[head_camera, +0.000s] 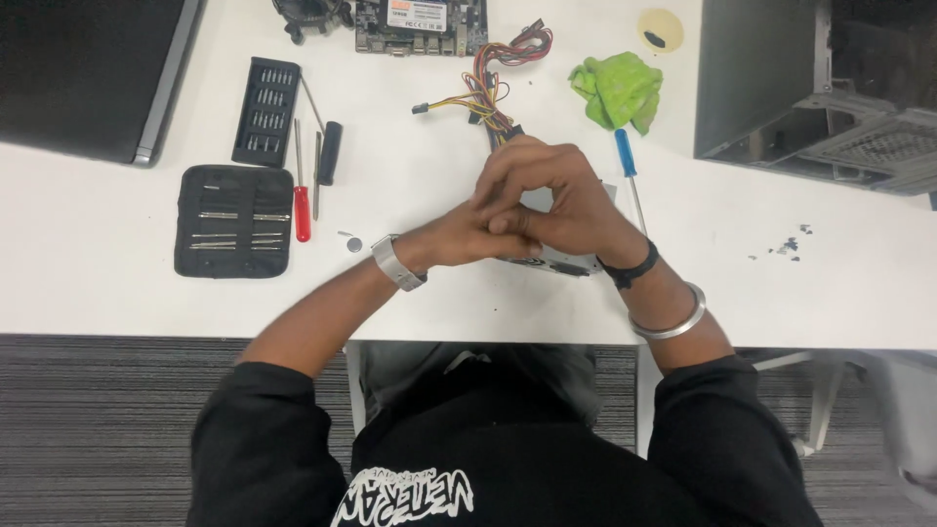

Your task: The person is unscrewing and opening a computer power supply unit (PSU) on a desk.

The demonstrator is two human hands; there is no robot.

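Apparently for steadiness, both wrists rest on the white table (pixel 117 283), left hand (pixel 467 234) clenched under the right hand (pixel 551 195), which curls over it, atop a grey power supply unit (pixel 561 262) trailing coloured wires (pixel 493 83)

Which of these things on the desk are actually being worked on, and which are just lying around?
In hand:
left hand and right hand, clasped over a grey metal box
bundle of coloured wires leading to it

Lying about:
blue screwdriver
red screwdriver
green cloth
black bit case
tool pouch
circuit board
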